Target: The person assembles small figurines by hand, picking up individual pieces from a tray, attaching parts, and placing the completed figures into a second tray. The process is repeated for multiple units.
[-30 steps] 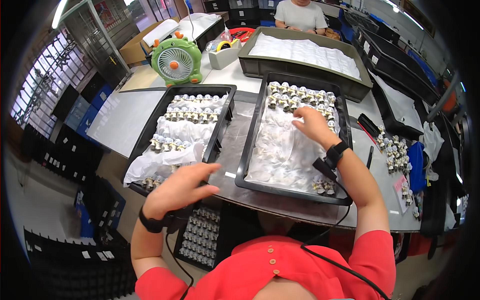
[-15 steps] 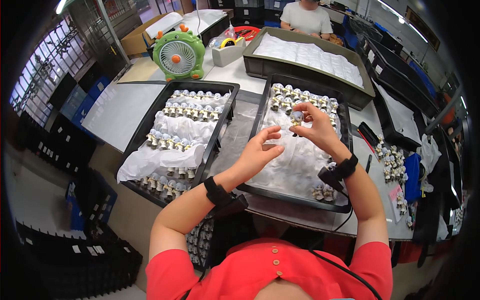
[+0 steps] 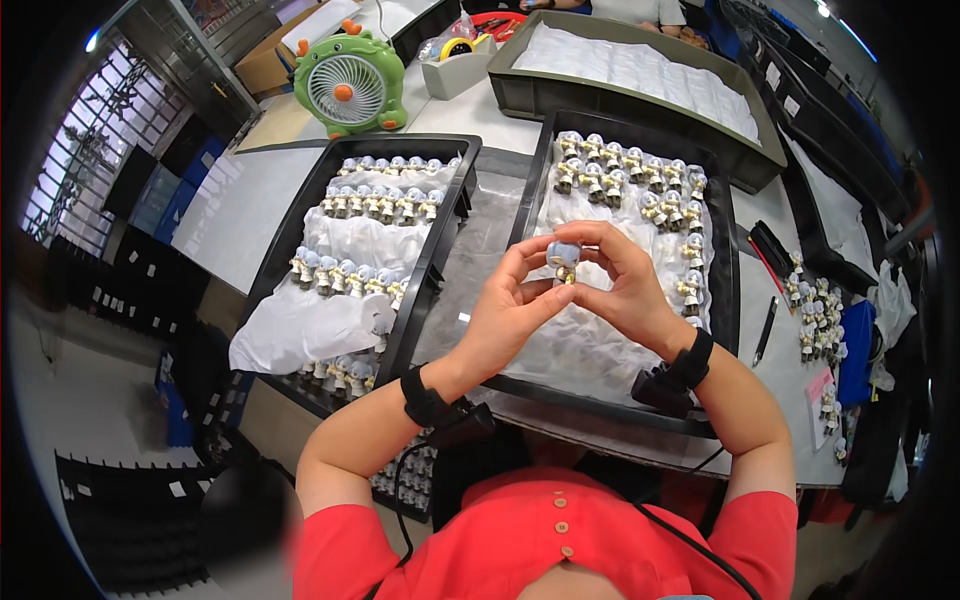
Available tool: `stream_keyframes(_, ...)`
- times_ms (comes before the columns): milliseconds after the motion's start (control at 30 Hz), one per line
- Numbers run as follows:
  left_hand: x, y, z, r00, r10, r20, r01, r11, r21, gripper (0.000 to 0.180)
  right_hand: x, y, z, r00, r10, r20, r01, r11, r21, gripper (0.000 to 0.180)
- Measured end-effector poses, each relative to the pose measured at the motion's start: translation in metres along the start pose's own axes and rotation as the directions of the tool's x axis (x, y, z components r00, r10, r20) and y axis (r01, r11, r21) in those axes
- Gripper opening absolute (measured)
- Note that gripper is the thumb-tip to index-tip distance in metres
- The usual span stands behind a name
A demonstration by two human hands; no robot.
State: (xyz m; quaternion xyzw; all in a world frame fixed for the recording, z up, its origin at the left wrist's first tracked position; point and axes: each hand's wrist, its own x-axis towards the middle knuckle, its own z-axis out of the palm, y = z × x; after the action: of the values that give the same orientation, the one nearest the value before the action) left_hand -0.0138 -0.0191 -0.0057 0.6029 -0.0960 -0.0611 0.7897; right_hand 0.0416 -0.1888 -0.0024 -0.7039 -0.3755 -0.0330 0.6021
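Both my hands hold one small figurine (image 3: 562, 257) with a pale blue head, raised above the right black tray (image 3: 722, 300). My left hand (image 3: 510, 310) pinches it from the left, and my right hand (image 3: 622, 285) grips it from the right and above. The right tray is lined with white sheet and carries rows of similar figurines (image 3: 630, 175) along its far end and right side. The left black tray (image 3: 435, 250) holds several rows of the same figurines (image 3: 375, 205) on white sheet.
A green desk fan (image 3: 347, 88) stands behind the left tray. A large grey tray (image 3: 745, 160) of white sheets lies at the back right. Loose figurines (image 3: 815, 310) and pens (image 3: 766, 328) lie right of the trays. Another person sits at the far side.
My left hand rose from the table's front edge and joined my right hand over the right tray. Both now hold a figurine lifted from that tray.
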Motion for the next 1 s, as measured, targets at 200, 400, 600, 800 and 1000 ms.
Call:
stream_keyframes(200,0.0,0.002,0.001,1.0,0.01,-0.026,-0.01,1.0,-0.021,0.053,0.0,-0.005,-0.001,0.999,0.026,0.035,-0.025,0.999,-0.044,0.061)
stream_keyframes(400,0.001,0.01,-0.004,0.997,-0.07,-0.02,0.066,0.986,-0.152,0.047,-0.002,-0.011,-0.002,0.995,0.022,0.101,-0.009,0.992,-0.123,0.084)
stream_keyframes(600,0.0,0.009,-0.008,0.995,-0.1,0.002,0.098,0.974,-0.202,0.048,-0.002,-0.006,-0.004,0.993,0.032,0.115,-0.01,0.983,-0.183,0.084)
stream_keyframes(800,-0.002,0.009,-0.008,0.995,-0.098,0.028,0.101,0.97,-0.219,0.05,-0.004,-0.007,-0.002,0.996,0.004,0.091,0.014,0.979,-0.202,0.078)
stream_keyframes(1000,-0.001,0.008,-0.01,0.997,-0.06,0.056,0.071,0.973,-0.22,0.049,-0.003,-0.01,-0.002,0.997,-0.001,0.082,0.016,0.983,-0.182,0.074)
